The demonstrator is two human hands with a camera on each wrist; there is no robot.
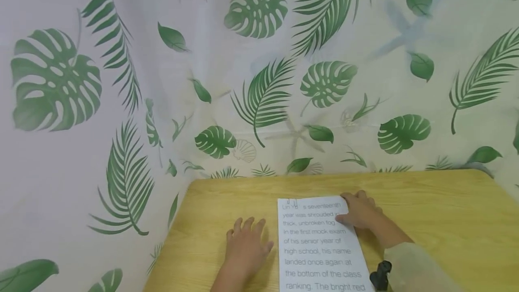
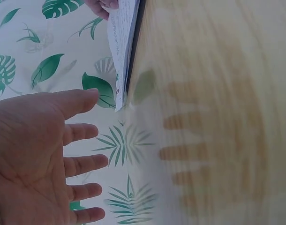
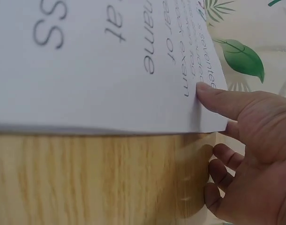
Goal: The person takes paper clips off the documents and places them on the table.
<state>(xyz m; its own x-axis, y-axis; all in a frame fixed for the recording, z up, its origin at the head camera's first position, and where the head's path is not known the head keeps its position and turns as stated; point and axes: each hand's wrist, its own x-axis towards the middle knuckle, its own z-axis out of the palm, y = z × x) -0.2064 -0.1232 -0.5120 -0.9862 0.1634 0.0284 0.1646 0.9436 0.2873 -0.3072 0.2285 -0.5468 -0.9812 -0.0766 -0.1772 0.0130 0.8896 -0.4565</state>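
A stack of white printed sheets [image 1: 320,247] with large English text lies on the wooden table, its lower end cut off by the head view's bottom edge. Small paper clips [image 1: 292,202] show at its top left. My right hand [image 1: 361,211] pinches the top right corner of the sheets; in the right wrist view the thumb [image 3: 222,101] presses on the printed face while a finger goes under the edge. Left of the paper, my left hand [image 1: 248,247] hovers over the table with spread fingers, holding nothing. In the left wrist view its palm [image 2: 28,145] faces the camera.
The yellow wood-grain table [image 1: 446,220] extends on both sides of the paper. A white cloth with green leaf prints [image 1: 259,93] hangs behind and to the left. Near the right sleeve [image 1: 417,265] is a small black object [image 1: 380,276].
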